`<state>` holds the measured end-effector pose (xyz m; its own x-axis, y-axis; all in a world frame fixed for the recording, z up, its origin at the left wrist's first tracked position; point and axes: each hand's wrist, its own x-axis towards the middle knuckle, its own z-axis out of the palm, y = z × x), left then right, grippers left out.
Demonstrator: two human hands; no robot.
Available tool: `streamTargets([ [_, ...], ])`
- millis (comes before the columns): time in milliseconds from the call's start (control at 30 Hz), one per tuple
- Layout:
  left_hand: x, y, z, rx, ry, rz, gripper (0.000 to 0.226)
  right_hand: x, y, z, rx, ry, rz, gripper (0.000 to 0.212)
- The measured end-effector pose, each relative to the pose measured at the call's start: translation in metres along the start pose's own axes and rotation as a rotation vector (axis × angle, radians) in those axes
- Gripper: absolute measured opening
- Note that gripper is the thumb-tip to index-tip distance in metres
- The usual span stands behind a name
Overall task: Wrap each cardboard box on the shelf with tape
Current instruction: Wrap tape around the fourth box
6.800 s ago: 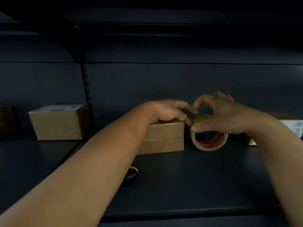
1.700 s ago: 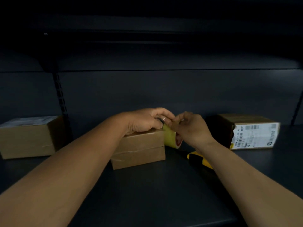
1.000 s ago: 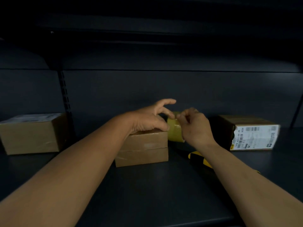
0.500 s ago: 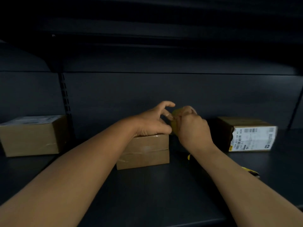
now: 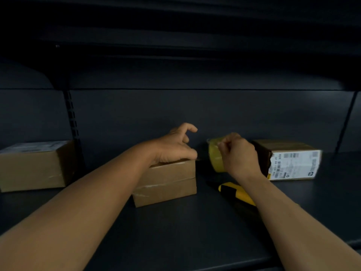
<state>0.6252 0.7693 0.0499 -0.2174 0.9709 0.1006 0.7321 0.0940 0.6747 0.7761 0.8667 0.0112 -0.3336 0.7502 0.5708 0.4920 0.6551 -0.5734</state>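
gripping yellowish tape roll (image 5: 214, 159) beside barcode-labelled box (image 5: 293, 163), writing illegible.

I see open shelf (image 5: 175, 231) across the lower middle of the frame. A yellow-black cutter (image 5: 237, 193) blocks the lower right, between the middle box (image 5: 166, 184) and the labelled box (image 5: 293, 163). The left box (image 5: 33, 167) stands well apart.

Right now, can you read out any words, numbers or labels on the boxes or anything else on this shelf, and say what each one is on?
White shipping label on the right box: barcodes and printed lines show, but all are too small and blurred to read.
Pale label on top of the left box: blurred, nothing readable.
Middle box, tape roll, yellow-and-black tool: no text visible.
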Motion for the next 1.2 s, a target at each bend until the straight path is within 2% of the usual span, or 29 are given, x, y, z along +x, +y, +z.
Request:
streamTargets([
  [167,-0.002,-0.003,0.000,-0.032,0.036,0.012,0.049,0.003,0.010,0.002,0.039,-0.046,0.041,0.012],
  [300,-0.004,-0.003,0.001,-0.041,0.063,0.026,0.043,0.005,0.014,0.004,0.010,-0.086,0.016,0.010],
  [500,-0.005,-0.003,0.000,-0.086,0.133,0.035,0.037,0.001,0.012,0.000,-0.141,-0.081,-0.149,0.009],
  [567,-0.004,-0.004,0.000,-0.078,0.170,0.042,0.035,0.000,0.008,-0.003,-0.216,-0.075,-0.235,0.016],
  [667,-0.004,-0.003,0.002,0.015,0.167,0.061,0.034,-0.002,0.006,-0.001,-0.323,-0.118,-0.276,0.029],
  [767,-0.007,-0.002,0.004,0.129,0.148,0.096,0.036,-0.001,0.013,0.006,-0.359,-0.224,-0.212,0.024],
  [900,-0.016,0.003,-0.003,0.292,0.278,0.122,0.031,0.000,0.016,0.009,-0.414,-0.372,-0.172,0.030],
  [967,-0.022,0.005,-0.009,0.287,0.327,0.091,0.028,0.000,0.010,0.008,-0.313,-0.324,-0.161,0.024],
  [1000,-0.026,0.005,-0.012,0.280,0.301,0.055,0.032,-0.001,0.006,0.007,-0.205,-0.271,-0.152,0.022],
  [1067,-0.035,0.003,-0.019,0.296,0.139,-0.070,0.064,-0.003,-0.005,0.006,0.095,-0.252,-0.073,0.026],
  [1133,-0.046,0.001,-0.024,0.446,-0.064,-0.222,0.097,-0.007,-0.019,0.006,0.393,-0.376,0.088,0.030],
  [1200,-0.055,-0.003,-0.024,0.563,-0.169,-0.281,0.109,-0.012,-0.028,0.009,0.525,-0.529,0.230,0.033],
])
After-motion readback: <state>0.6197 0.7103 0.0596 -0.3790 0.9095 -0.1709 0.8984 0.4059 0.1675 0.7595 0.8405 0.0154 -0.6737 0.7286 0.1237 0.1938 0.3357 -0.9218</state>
